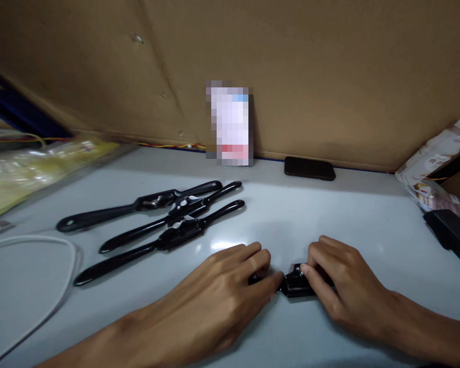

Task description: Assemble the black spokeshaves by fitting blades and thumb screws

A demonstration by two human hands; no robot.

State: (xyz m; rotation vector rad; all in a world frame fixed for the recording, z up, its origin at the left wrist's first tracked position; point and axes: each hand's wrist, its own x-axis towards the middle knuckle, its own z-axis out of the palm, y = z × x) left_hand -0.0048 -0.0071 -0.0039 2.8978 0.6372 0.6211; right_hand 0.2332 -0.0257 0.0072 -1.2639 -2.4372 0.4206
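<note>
The pale tabletop point(368, 220) looks glossy, so anything worked on it may skate if pressed sideways. The white cable point(75, 255) loops at the left, close to the three black tools point(117, 265) lying slantwise together; a tug on it could nudge them, and since they lie so near one another, one pushed could scrape the next.

At the near edge, right of centre, the left hand point(235, 286) lies palm down, its fingers curled and its thumb closing in on the left handle of the held black tool point(297, 292). The right hand point(347, 278) curls about that tool's right part, its thumb tip pressed on or just beside a small silvery fitting point(297, 268). Should the left hold loosen, the tool might twist under that thumb; if the thumb bears off-centre, it could slip, perhaps onto an edge.

As for what is unclear: the plastic bag point(30, 176) at far left runs out of view, and so does the black object point(450, 235) at right. The upright panel point(233, 125) at the far side is blurred into blocks, unreadable. Both hands cover the held tool's handles, and I cannot tell how the right hand's underneath fingers sit. Smallest of all, the fitting is half masked by the thumb, so whether it is a screw, and how tight, cannot be told
</note>
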